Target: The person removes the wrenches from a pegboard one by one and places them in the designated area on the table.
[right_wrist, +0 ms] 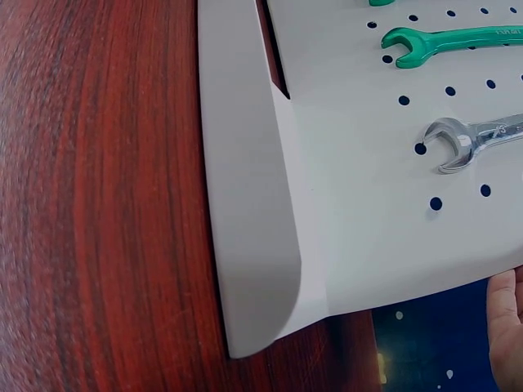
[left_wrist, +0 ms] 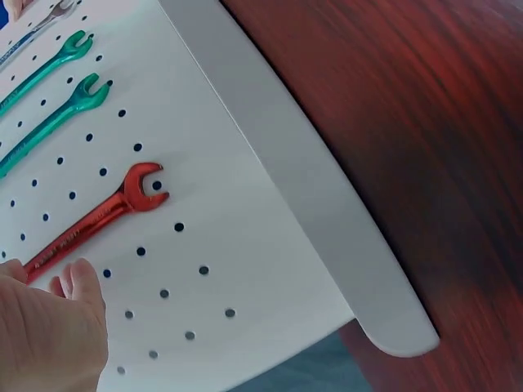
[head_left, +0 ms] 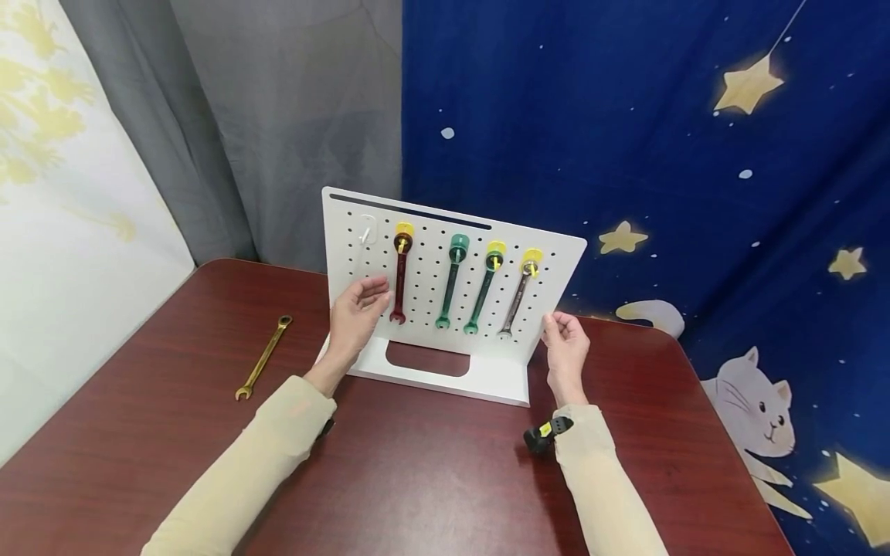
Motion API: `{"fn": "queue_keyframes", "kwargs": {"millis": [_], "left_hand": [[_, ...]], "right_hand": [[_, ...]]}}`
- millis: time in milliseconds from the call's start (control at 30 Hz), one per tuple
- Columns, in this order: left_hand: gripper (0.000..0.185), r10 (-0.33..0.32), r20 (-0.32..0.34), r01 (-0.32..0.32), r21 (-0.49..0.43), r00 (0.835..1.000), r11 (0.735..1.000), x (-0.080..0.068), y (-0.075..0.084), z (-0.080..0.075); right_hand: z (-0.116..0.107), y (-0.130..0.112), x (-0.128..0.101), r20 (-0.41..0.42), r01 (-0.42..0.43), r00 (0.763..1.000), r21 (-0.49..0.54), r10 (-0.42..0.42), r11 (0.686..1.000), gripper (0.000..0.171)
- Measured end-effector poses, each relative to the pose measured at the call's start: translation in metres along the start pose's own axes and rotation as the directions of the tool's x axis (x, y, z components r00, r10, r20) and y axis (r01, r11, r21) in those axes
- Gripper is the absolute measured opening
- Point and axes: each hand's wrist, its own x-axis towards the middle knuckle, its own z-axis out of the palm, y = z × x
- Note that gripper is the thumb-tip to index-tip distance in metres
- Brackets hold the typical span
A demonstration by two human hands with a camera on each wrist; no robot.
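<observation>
A white pegboard stand (head_left: 431,232) is upright on the dark red table (head_left: 417,479). A red wrench (head_left: 399,282), two green wrenches (head_left: 450,286) and a silver wrench (head_left: 516,297) hang on its pegs. A white hook (head_left: 367,230) at the top left is bare. My left hand (head_left: 358,309) is in front of the board's left side, fingers relaxed beside the red wrench (left_wrist: 98,216). My right hand (head_left: 565,347) is at the board's lower right edge, fingers loosely curled, holding nothing I can see. In the right wrist view its fingertip (right_wrist: 508,327) lies just past the board's edge (right_wrist: 351,204), below the silver wrench (right_wrist: 470,143).
A gold wrench (head_left: 264,357) lies flat on the table to the left of the stand. The stand's base plate (head_left: 487,378) juts toward me. Grey and blue star-patterned curtains hang close behind. The table's right edge is near my right arm.
</observation>
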Motion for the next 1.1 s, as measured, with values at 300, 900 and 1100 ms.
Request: {"fn": "queue_keyframes", "kwargs": {"millis": [300, 900, 1100], "left_hand": [[0.034, 0.028, -0.066, -0.031, -0.039, 0.997, 0.999, 0.013, -0.022, 0.016], [0.031, -0.006, -0.137, 0.007, 0.006, 0.991, 1.000, 0.014, -0.023, 0.035], [0.027, -0.016, -0.169, 0.019, 0.017, 0.985, 1.000, 0.015, -0.022, 0.040]], "right_hand": [[0.000, 0.000, -0.001, 0.000, 0.014, 1.000, 0.014, -0.014, 1.000, 0.016], [0.000, 0.002, 0.000, -0.003, 0.016, 1.000, 0.030, -0.016, 0.999, 0.007], [0.000, 0.003, 0.001, -0.006, 0.021, 1.000, 0.045, -0.020, 0.999, 0.013]]}}
